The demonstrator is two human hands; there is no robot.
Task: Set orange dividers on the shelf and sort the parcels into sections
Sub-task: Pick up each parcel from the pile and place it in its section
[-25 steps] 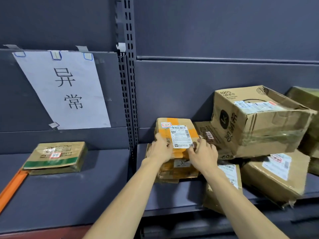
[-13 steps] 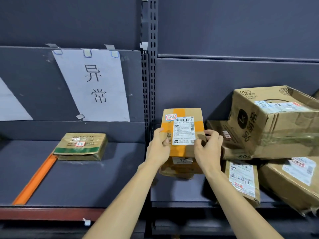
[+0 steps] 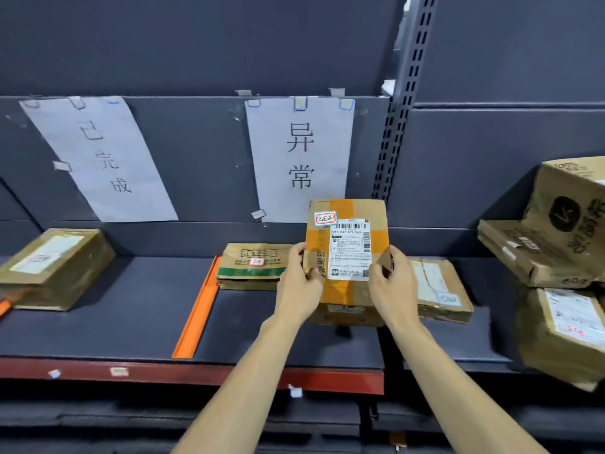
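My left hand (image 3: 296, 288) and right hand (image 3: 394, 286) curl their fingers round the two sides of a taped box (image 3: 347, 253) and hold it tilted up above the shelf (image 3: 131, 322), its label facing me and its underside hidden. Behind it a flat green-striped parcel (image 3: 253, 267) is partly covered by my left hand, lying just right of the orange divider (image 3: 198, 316), and another flat parcel (image 3: 438, 290) shows behind my right wrist. At the left a blurred box (image 3: 55, 268) hides most of a second orange strip (image 3: 5, 306), and the stacked boxes (image 3: 556, 257) on the right are cut off by the frame.
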